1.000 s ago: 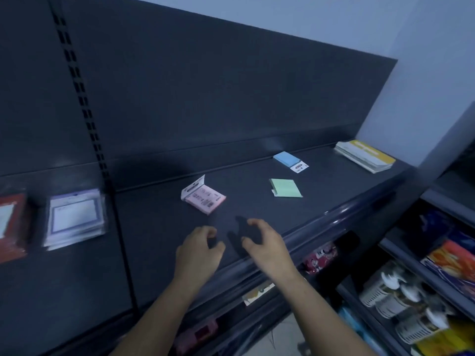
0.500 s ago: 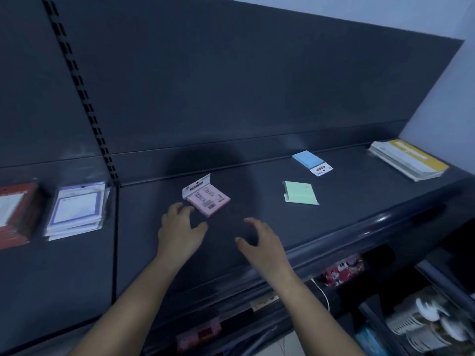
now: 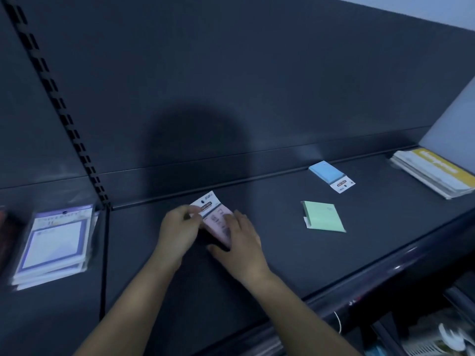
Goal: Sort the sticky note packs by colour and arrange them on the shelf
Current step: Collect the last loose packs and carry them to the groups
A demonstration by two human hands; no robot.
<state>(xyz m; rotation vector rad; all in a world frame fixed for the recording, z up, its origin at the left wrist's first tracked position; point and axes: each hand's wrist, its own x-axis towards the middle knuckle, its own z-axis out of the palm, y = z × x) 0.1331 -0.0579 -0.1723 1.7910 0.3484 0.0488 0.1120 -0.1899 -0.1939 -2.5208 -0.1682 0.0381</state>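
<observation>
Both hands have moved forward onto the pink pack [image 3: 218, 223] since half a second ago. Left hand [image 3: 177, 232] pinches the left edge of its white header card [image 3: 207, 202], fingers curled. Right hand [image 3: 241, 245] lies over the pack's right side, thumb at the near corner; gripping or just pressing, cannot tell. Pack sits on the shelf [image 3: 282, 258] near the back ledge, its near end hidden under the right hand, print blurred. Green pack [image 3: 324, 217] lies well to the right, blue pack [image 3: 327, 172] behind it. Yellow-topped stack [image 3: 434, 173] far right, cut off by the frame. Bagged paper packs [image 3: 54, 242] on the left section, blurred.
</observation>
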